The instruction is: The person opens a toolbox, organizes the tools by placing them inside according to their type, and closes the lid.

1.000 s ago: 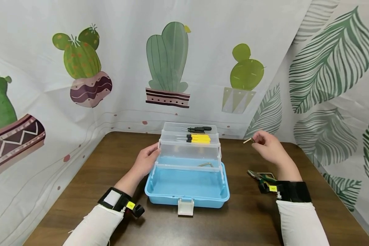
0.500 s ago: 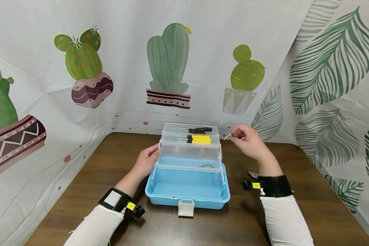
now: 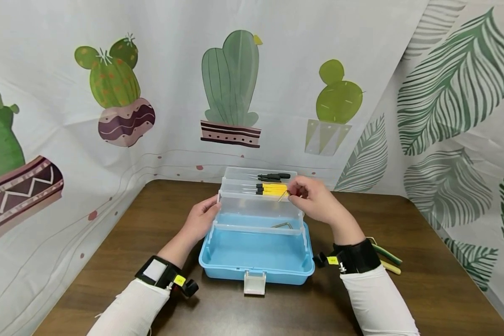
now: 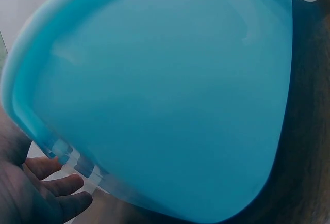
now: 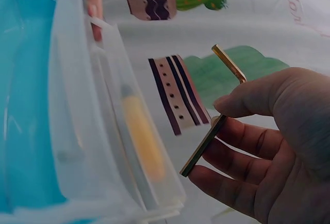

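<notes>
A blue toolbox [image 3: 256,275] stands unfolded on the table, its clear tiered trays [image 3: 260,208] raised at the back. My left hand [image 3: 199,219] holds the left end of the middle tray. In the left wrist view its fingers [image 4: 64,185] lie by the tray linkage; the thumb is hidden. My right hand [image 3: 315,198] pinches a brass-coloured hex key [image 5: 206,144] between thumb and fingers, just above the right end of the trays. Another hex key [image 3: 283,225] lies in the lowest tray. Yellow-handled screwdrivers [image 3: 273,189] occupy a higher tray, black-handled screwdrivers [image 3: 273,177] the topmost.
Pliers with green and yellow handles [image 3: 387,254] lie on the brown table [image 3: 159,191], partly behind my right wrist. A white latch [image 3: 254,283] hangs at the box's front. A printed curtain [image 3: 172,93] stands behind the table.
My right hand has travelled left with the hex key, from beyond the box's right side to over the trays. The pliers' handles have come into sight. My left hand stays where it was.
</notes>
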The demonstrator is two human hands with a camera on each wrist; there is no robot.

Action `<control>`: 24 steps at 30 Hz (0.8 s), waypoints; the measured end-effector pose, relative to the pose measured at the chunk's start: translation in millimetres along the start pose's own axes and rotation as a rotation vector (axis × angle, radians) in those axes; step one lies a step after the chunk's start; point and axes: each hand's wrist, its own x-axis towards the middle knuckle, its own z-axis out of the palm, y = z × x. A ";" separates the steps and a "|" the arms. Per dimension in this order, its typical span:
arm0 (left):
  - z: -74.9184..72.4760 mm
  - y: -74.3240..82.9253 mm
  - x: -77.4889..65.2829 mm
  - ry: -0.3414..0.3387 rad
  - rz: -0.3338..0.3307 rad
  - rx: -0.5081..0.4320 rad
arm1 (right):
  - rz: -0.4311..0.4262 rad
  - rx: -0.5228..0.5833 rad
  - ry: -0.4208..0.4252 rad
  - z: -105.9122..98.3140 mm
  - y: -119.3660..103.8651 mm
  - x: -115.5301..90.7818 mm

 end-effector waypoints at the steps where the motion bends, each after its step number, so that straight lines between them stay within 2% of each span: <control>1: -0.1 -0.1 -0.1 -0.002 0.001 0.000 | -0.001 -0.002 -0.011 2.4 -1.2 0.6; 8: 0.2 2.0 -1.5 -0.003 -0.003 -0.006 | 0.023 -0.033 -0.089 16.9 -8.8 3.3; 17: 0.8 5.7 -3.6 0.000 -0.013 -0.010 | 0.040 -0.232 -0.171 29.7 -11.9 5.0; 24: 1.7 2.9 -4.5 0.011 0.008 0.006 | 0.074 -0.285 -0.251 35.4 -13.7 5.0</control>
